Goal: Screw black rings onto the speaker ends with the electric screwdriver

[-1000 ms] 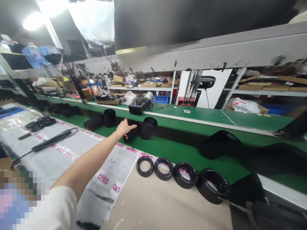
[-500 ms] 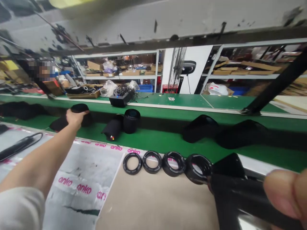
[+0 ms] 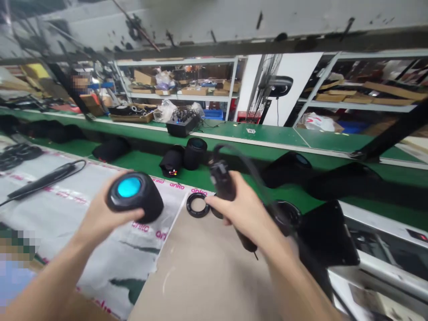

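Note:
My left hand (image 3: 103, 214) grips a black cylindrical speaker (image 3: 152, 200) with a glossy rim and a blue round end facing up and toward me. It is held above the white printed sheet. My right hand (image 3: 244, 205) is wrapped around a black corded electric screwdriver (image 3: 224, 180), whose thin bit points down over the beige mat (image 3: 200, 272). One black ring (image 3: 198, 205) lies at the mat's far edge, just left of my right fingertips. Other rings behind that hand are partly hidden.
Black speakers (image 3: 195, 154) stand and lie along the green conveyor (image 3: 147, 162). Another corded tool (image 3: 43, 180) rests at left. A black box with wires (image 3: 182, 125) sits beyond. A person's head and a slanted post are at upper left.
My left hand has brought a speaker back from the conveyor toward me. My right hand has moved in from the right edge and now shows the screwdriver. The view has shifted.

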